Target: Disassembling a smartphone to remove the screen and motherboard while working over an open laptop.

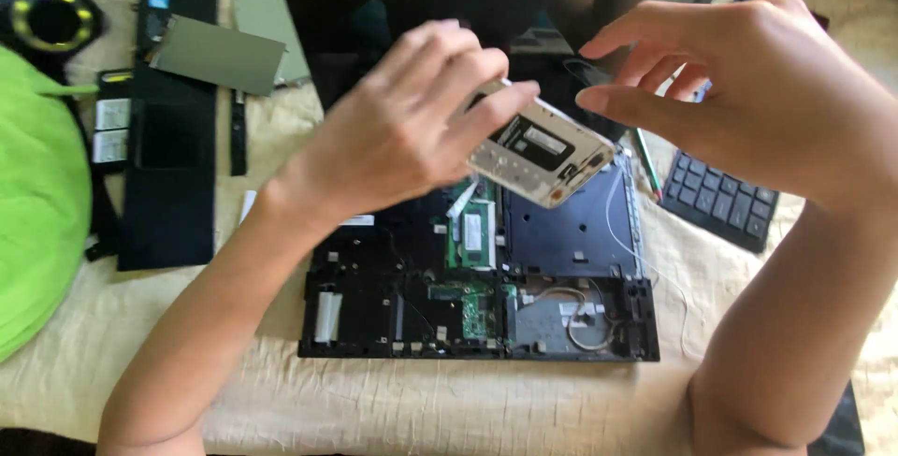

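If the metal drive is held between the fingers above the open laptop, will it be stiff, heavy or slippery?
The drive probably stays stiff: it looks like a flat metal box and does not sag. It seems light enough, since the left hand holds it tilted by its edge. Its smooth shiny case may slip, and the right hand is beside it.

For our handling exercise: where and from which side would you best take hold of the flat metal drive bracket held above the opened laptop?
Probably take the drive bracket by its two long edges, coming from its free lower-right end. It is a thin flat plate, tilted, and the left hand already pinches its upper-left end. The right hand is near the free end. Its labelled face is best left untouched. The laptop base lies below.
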